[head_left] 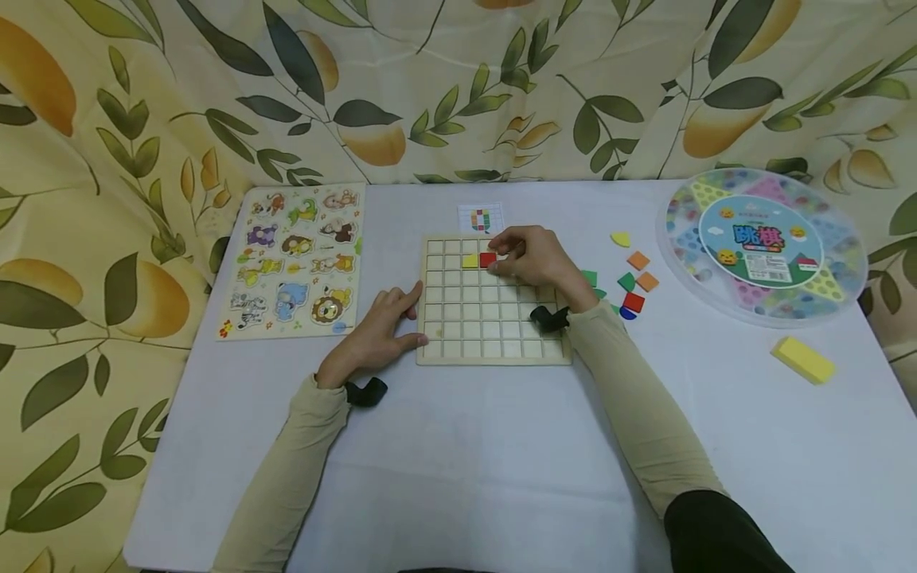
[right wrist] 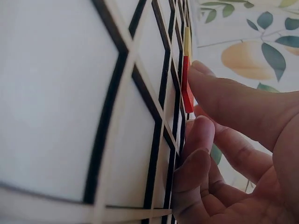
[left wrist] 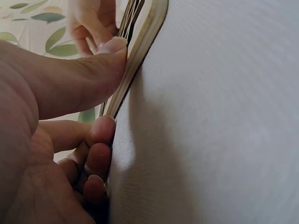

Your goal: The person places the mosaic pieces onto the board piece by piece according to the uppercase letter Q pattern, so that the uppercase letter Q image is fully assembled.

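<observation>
A wooden grid board (head_left: 494,358) lies on the white table. In one of its upper rows sit a yellow square tile (head_left: 470,261) and, right beside it, a red square tile (head_left: 487,259). My right hand (head_left: 533,256) reaches over the board and pinches the red tile; the right wrist view has the thumb against the red tile (right wrist: 188,88) and the other fingers bent below it. At the board's left edge is my left hand (head_left: 383,322), its thumb (left wrist: 88,77) and fingertips touching the side.
A small pattern card (head_left: 466,216) lies behind the board. Several loose colored pieces, including a red square (head_left: 634,302), are on the right. Farther right are a round clear game box (head_left: 759,306) and a yellow block (head_left: 803,360). An animal puzzle board (head_left: 297,263) lies left.
</observation>
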A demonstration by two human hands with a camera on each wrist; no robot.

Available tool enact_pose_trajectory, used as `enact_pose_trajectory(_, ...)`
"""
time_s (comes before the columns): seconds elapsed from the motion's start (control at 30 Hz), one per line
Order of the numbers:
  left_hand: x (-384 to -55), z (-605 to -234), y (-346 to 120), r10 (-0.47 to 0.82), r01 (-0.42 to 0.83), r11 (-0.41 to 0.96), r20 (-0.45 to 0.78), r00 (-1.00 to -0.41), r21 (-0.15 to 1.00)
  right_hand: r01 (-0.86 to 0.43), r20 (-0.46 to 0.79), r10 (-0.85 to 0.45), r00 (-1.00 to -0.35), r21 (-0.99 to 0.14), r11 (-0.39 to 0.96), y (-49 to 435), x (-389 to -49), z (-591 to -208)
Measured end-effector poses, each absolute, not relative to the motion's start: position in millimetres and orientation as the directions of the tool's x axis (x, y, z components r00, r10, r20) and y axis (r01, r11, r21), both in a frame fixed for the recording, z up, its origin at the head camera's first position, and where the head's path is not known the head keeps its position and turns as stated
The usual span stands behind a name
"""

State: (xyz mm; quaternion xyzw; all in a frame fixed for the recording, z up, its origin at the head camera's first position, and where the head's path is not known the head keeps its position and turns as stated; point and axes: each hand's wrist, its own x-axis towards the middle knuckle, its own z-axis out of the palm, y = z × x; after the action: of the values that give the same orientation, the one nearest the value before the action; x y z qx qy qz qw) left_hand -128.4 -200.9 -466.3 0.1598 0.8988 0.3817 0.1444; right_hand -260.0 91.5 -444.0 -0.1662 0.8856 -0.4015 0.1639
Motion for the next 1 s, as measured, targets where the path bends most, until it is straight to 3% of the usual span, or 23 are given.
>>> enact_pose_trajectory(1.0, -125.8, -464.6, -199.6, 0.39, 0.169, 0.672, -0.151, -0.908, 0.721, -0.157, -0.166, -0.435, -0.885, -0.773, 0.615, 94.8, -259.3, -446.3)
